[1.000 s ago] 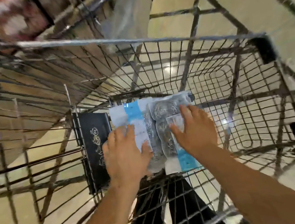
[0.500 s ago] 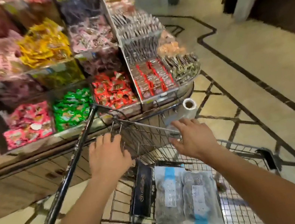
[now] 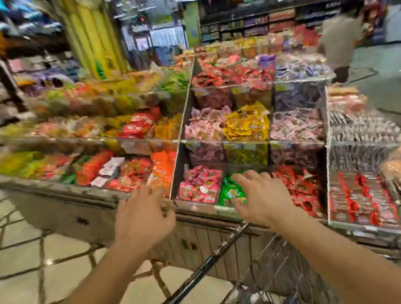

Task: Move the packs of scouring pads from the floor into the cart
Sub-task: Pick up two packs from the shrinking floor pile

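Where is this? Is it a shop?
Yes, most likely a supermarket. A tiered display stand holds bins of bright wrapped sweets, a wire shopping cart stands in front, and long stocked shelves line the back.

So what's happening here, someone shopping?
It's a view from a camera on a person's head in a shop. Both arms are stretched out in front, and the left hand and right hand are open with spread fingers, holding nothing. A wire cart stands just below them, its black handle untouched. Behind it is a display stand full of colourful wrapped sweets. No scouring pad packs can be seen; the picture is blurred and the bottom of the cart is out of view.
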### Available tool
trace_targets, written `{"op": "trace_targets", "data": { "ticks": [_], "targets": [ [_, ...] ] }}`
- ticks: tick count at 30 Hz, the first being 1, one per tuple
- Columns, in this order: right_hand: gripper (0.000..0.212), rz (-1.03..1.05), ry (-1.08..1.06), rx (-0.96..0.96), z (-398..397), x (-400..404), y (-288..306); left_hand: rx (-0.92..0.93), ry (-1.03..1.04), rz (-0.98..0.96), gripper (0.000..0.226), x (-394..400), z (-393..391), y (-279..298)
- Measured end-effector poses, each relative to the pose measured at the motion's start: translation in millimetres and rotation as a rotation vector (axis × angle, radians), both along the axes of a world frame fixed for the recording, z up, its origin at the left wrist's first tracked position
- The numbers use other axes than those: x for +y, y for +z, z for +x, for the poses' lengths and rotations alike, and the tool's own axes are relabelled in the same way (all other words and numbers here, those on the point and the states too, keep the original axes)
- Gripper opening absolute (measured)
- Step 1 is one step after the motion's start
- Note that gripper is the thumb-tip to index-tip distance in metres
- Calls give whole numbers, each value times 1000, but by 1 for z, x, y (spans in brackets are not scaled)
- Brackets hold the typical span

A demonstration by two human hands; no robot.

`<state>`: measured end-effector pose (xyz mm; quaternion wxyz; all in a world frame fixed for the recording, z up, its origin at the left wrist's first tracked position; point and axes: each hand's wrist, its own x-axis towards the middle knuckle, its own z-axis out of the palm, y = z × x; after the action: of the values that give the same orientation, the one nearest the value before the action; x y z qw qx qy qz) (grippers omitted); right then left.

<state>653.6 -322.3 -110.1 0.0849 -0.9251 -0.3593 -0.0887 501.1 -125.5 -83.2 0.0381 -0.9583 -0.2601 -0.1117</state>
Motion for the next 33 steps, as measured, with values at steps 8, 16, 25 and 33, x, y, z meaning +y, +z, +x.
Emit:
{"op": "trace_targets", "data": {
  "ticks": [8, 16, 25, 33],
  "targets": [
    [61, 26, 186, -67, -62, 137, 32, -62, 252, 24, 60, 99, -95, 18],
    [59, 39, 358, -77, -138, 268, 38, -93, 366, 26, 54, 201, -185, 15],
    [58, -11, 449, -75, -220, 423, 38, -96, 437, -9, 59, 327, -280, 0],
    [59, -27, 550, -82, -269, 540, 21, -98, 548, -41, 59, 416, -349, -17]
  ]
}}
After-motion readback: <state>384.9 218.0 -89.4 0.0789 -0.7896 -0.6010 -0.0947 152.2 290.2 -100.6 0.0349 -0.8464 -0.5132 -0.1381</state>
